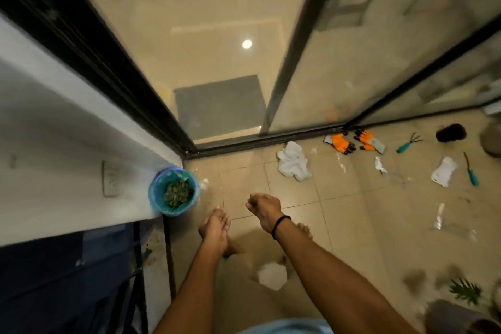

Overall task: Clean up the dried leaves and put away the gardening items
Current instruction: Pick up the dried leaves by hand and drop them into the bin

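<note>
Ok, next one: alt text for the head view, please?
A person's left hand and right hand hover over a tiled floor beside a blue bin of dried leaves. Orange gloves, a hand rake, white cloths and a teal-handled tool lie by the glass door.

Plainly a home balcony. Beige floor tiles (352, 211) underfoot, meeting dark-framed sliding glass doors (352, 62) on a floor track across the middle of the frame, with a grey doormat (219, 106) on the room side. At right, orange gardening gloves (341, 144), a teal-handled hand rake (409, 142) and white rags (294, 161) on the floor. Lower right, green plant leaves (465, 291). At left, a small blue bin (155, 195) of dried leaves (177, 192) by a white wall (67, 144).
</note>
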A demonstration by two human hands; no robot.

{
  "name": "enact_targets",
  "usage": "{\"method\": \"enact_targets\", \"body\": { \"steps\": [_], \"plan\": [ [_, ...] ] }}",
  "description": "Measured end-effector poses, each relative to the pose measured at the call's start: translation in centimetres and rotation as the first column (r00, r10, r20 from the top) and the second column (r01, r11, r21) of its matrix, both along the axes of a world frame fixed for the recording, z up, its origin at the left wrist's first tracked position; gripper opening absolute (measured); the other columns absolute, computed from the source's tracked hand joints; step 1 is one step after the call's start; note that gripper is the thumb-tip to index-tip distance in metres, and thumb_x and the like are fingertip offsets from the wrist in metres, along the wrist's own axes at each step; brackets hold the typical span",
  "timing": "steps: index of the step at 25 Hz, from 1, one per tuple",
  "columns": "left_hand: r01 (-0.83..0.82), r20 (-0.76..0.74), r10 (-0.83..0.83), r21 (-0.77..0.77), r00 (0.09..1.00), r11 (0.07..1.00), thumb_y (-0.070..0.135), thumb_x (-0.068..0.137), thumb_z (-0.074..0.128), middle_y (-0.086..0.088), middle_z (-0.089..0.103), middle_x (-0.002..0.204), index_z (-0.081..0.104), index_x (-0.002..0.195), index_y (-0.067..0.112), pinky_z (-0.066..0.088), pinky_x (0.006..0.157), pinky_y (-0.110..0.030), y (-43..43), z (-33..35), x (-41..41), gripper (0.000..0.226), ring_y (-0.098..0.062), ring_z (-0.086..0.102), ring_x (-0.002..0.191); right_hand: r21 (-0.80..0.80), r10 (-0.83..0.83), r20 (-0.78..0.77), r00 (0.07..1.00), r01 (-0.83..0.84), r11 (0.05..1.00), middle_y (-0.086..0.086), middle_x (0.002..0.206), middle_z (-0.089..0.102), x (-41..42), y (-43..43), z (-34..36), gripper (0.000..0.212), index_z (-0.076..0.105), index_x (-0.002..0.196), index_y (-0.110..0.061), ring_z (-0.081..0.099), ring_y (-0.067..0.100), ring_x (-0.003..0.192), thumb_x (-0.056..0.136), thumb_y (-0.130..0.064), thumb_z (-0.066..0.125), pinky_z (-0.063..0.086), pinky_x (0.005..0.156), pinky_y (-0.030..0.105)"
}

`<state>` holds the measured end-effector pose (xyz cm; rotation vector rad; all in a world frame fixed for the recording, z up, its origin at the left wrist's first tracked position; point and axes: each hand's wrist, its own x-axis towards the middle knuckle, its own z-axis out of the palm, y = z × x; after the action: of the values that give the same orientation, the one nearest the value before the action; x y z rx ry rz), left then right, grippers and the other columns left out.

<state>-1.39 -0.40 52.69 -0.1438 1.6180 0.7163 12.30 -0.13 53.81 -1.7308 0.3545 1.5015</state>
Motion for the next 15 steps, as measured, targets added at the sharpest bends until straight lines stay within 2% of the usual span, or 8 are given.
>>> {"method": "enact_targets", "body": {
  "steps": [2, 6, 9, 12, 15],
  "plan": [
    [0.089, 0.016, -0.090, 0.033, 0.996, 0.995, 0.011, 0.097, 0.062, -0.019, 0.065, 0.117, 0.058, 0.126, -0.005, 0.051, 0.095, -0.036, -0.8, 2.9, 5.0, 0.033, -0.025, 0.065, 0.094, 0.036, -0.088, 0.008, 0.996, 0.087, 0.996, 0.015, 0.086, 0.062, 4.6, -2.6, 2.8, 0.010, 0.063, 0.098, 0.006, 0.062, 0.022, 0.074, 0.089, 0.008, 0.059, 0.061, 0.067, 0.026],
    [0.245, 0.015, -0.247, 0.096, 0.969, 0.965, 0.006, 0.096, 0.061, -0.022, 0.065, 0.121, 0.061, 0.120, -0.003, 0.051, 0.093, -0.036, -3.6, 6.5, 15.7, 0.025, -0.029, 0.064, 0.102, 0.052, -0.229, 0.043, 0.972, 0.227, 0.972, 0.014, 0.084, 0.063, 14.4, -9.5, 6.2, 0.014, 0.064, 0.102, 0.008, 0.062, 0.021, 0.070, 0.089, 0.008, 0.060, 0.061, 0.072, 0.030],
    [0.346, 0.007, -0.348, 0.100, 0.937, 0.933, 0.003, 0.096, 0.060, -0.020, 0.067, 0.112, 0.061, 0.121, -0.007, 0.053, 0.090, -0.034, -6.8, 7.8, 24.6, 0.028, -0.027, 0.065, 0.096, 0.040, -0.269, 0.084, 0.959, 0.266, 0.963, 0.013, 0.074, 0.064, 22.4, -14.6, 7.4, 0.007, 0.066, 0.091, 0.006, 0.060, 0.020, 0.060, 0.087, 0.009, 0.061, 0.060, 0.077, 0.036],
    [0.486, 0.039, -0.494, 0.126, 0.869, 0.865, 0.004, 0.094, 0.061, -0.013, 0.068, 0.091, 0.064, 0.115, -0.007, 0.054, 0.076, -0.031, -10.3, 8.3, 33.2, 0.023, -0.022, 0.066, 0.080, 0.038, -0.379, 0.143, 0.914, 0.378, 0.925, 0.014, 0.071, 0.060, 31.0, -18.6, 8.3, 0.008, 0.063, 0.082, 0.003, 0.057, 0.022, 0.060, 0.087, 0.009, 0.062, 0.058, 0.070, 0.035],
    [0.627, 0.026, -0.638, 0.158, 0.769, 0.763, 0.005, 0.093, 0.063, -0.011, 0.067, 0.083, 0.066, 0.104, -0.001, 0.054, 0.063, -0.026, -12.5, 8.9, 40.2, 0.013, -0.020, 0.064, 0.072, 0.034, -0.524, 0.174, 0.834, 0.527, 0.849, 0.014, 0.072, 0.060, 37.3, -22.0, 9.1, 0.006, 0.064, 0.085, 0.003, 0.055, 0.024, 0.064, 0.089, 0.007, 0.061, 0.055, 0.070, 0.035]
  ]
}}
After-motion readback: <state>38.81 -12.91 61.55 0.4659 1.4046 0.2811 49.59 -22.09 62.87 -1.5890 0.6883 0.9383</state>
